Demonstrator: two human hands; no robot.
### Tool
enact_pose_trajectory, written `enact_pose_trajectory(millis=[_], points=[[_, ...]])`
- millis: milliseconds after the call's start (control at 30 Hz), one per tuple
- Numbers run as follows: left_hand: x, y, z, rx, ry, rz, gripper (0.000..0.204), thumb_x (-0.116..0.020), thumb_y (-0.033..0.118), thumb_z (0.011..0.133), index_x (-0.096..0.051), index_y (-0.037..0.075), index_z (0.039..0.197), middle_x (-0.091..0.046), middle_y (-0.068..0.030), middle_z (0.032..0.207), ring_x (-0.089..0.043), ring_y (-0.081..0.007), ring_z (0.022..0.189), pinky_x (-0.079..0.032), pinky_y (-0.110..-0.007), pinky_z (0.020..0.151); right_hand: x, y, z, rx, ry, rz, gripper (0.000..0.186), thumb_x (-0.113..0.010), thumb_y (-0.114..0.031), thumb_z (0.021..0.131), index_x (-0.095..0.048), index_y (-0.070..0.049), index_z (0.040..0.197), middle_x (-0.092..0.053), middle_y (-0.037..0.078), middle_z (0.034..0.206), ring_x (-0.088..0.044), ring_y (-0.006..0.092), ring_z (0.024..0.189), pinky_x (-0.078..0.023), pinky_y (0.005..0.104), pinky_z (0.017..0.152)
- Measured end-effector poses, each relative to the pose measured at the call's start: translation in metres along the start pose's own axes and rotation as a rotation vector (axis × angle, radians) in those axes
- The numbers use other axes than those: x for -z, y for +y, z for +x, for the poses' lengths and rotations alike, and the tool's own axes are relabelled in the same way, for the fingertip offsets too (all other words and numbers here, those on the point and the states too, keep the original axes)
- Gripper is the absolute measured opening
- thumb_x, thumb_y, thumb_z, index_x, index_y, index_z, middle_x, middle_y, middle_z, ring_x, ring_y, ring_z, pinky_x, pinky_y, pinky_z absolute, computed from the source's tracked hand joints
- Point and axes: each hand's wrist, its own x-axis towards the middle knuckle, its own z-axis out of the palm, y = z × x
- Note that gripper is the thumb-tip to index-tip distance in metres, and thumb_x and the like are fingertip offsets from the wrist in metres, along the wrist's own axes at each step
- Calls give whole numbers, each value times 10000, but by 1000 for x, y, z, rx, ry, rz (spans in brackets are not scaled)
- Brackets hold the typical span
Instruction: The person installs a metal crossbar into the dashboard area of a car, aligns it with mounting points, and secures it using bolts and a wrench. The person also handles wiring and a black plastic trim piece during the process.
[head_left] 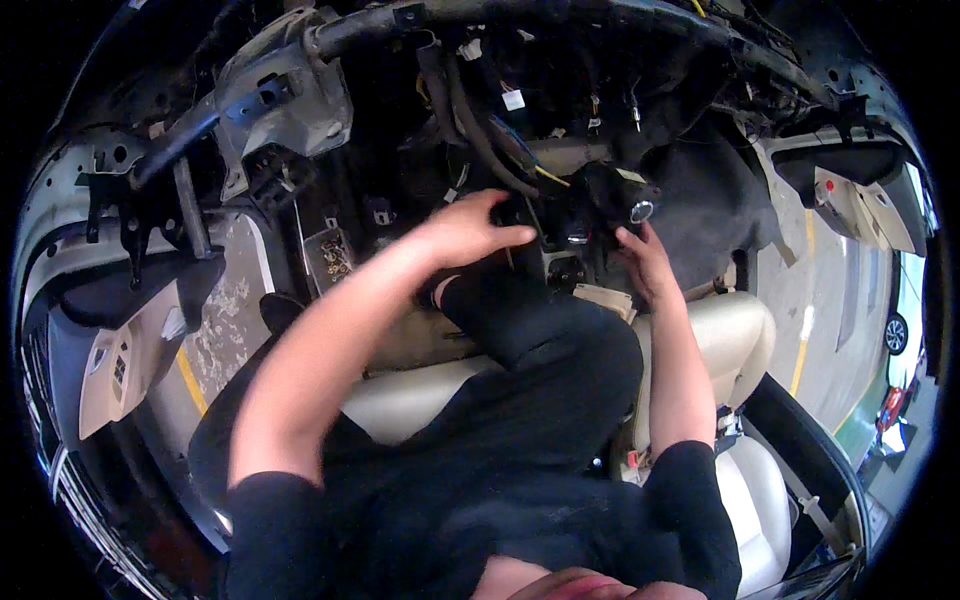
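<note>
I sit inside a stripped car cabin, both arms reaching forward. My left hand point(465, 232) curves around a small dark part beside the centre tunnel, thumb and forefinger on either side of it. What that part is I cannot make out. My right hand point(646, 262) is closed at the lower edge of a black housing point(604, 192) with a pale label. A round, silver-rimmed piece point(641, 211) sits on the housing just above my right fingertips. Some of the right fingers are hidden behind the part. Loose wires point(540, 168) with bared ends hang between the hands.
A metal crossbeam point(560, 22) spans the front, with a grey bracket point(283, 100) at left. A white connector point(513, 99) dangles below it. A small tray of screws point(328, 258) lies left of my left forearm. Beige seats point(700, 335) and open doors flank me.
</note>
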Motion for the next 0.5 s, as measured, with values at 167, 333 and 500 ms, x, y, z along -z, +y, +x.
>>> enact_pose_trajectory(millis=[167,333,500], points=[[-91,34,26,-187,85,-762,1029,-832,541,783,-368,-25,1506,-583,-201,1392,-570,-292,1292,-424,-378,1115,-6,-44,-77,87,100,117,702,-782,-295,888,-457,-74,1470,-614,58,1300,-565,209,1209,-470,372,984],[-76,32,2,-119,153,-695,984,-847,510,774,-396,-3,1483,-593,-199,1352,-556,-291,1298,-408,-380,1125,19,-76,-99,20,-159,-658,438,-719,-131,840,-642,-70,1267,-638,39,1163,-598,166,1046,-489,315,909],[-71,12,0,-237,123,-530,814,-833,515,780,-558,28,1371,-589,-197,1370,-559,-324,1294,-414,-387,1118,5,-119,-36,164,35,-994,303,-618,-30,847,-698,-6,1139,-718,78,1031,-659,173,992,-497,303,918]])
